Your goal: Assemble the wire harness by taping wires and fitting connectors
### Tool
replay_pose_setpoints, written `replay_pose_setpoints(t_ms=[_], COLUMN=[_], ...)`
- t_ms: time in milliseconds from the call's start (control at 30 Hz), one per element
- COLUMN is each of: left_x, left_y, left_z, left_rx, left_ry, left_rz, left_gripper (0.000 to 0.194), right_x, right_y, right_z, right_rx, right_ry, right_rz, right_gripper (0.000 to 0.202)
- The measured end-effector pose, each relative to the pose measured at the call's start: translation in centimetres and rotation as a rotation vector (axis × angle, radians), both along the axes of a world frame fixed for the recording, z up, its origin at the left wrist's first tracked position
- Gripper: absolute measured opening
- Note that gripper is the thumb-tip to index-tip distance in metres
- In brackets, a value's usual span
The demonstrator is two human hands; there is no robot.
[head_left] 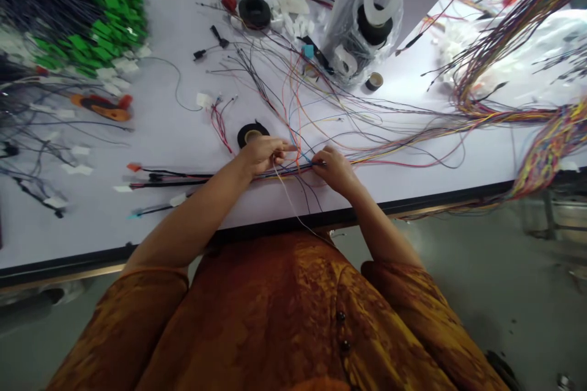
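My left hand is over the wire bundle at the middle of the table, index finger stretched to the right. Its other fingers are curled, with a thin white wire between them that hangs down over the table's edge. A short way to the right, my right hand pinches the wire bundle, whose loose strands fan out at the back. Just behind my left hand lies a black tape roll, partly covered by it. Black-sleeved wire ends with small connectors stick out left of my left forearm.
Wires with green connectors pile up at the back left, near an orange-handled cutter. Another black tape roll lies at the back. Rolls in clear plastic stand to its right. Thick colored wires spill over the right edge.
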State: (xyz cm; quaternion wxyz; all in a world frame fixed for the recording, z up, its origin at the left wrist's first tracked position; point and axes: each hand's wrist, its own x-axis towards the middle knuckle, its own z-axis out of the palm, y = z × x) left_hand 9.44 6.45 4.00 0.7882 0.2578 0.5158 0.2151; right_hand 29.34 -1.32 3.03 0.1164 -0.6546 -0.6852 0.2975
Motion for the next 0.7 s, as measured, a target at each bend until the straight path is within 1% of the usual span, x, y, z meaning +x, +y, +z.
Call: replay_pose_setpoints(t_ms=[67,167,233,300,400,467,533,567,633,700], left_x=[0.3,0.7,0.9,1.0,1.3,1.5,1.5,1.3,0.3,-1.8], left_y=[0.1,0.0,0.0,-0.1,-0.3,-0.4,-0.6,-0.5,-0.3,0.2], left_z=[0.0,0.1,0.2,0.2,-0.1,-0.3,0.1,0.4,1.7,3.4], left_rx=[-0.038,-0.016,0.041,0.125,0.259,0.314,0.334,0.339,0.363,0.41], left_ry=[-0.021,0.009,0.035,0.072,0.172,0.274,0.345,0.332,0.222,0.085], left_rz=[0.018,-0.016,-0.069,-0.106,-0.113,-0.094,-0.031,0.022,0.176,0.357], left_gripper=[0.021,0.024,0.024,0.02,0.014,0.018,0.023,0.024,0.025,0.025], right_x=[0.1,0.3,0.3,0.4,0.5,0.5,0.6,0.7,0.8,0.9], right_y=[0.0,-0.2,-0.3,-0.5,-0.6,-0.7,-0.8,-0.8,-0.9,-1.0], right_z=[0.0,-0.1,-0.2,-0.4,-0.7,-0.9,-1.1,-1.2,-1.3,-1.5], right_rx=[-0.007,-0.01,0.004,0.025,0.043,0.047,0.056,0.063,0.079,0.098], right_ry=[-0.01,-0.022,-0.019,-0.014,-0.02,-0.021,-0.017,-0.013,0.004,0.036], right_rz=[0.005,0.013,0.024,0.038,0.047,0.046,0.039,0.036,0.031,0.025], right_gripper=[0.017,0.021,0.025,0.029,0.033,0.033,0.032,0.031,0.03,0.028])
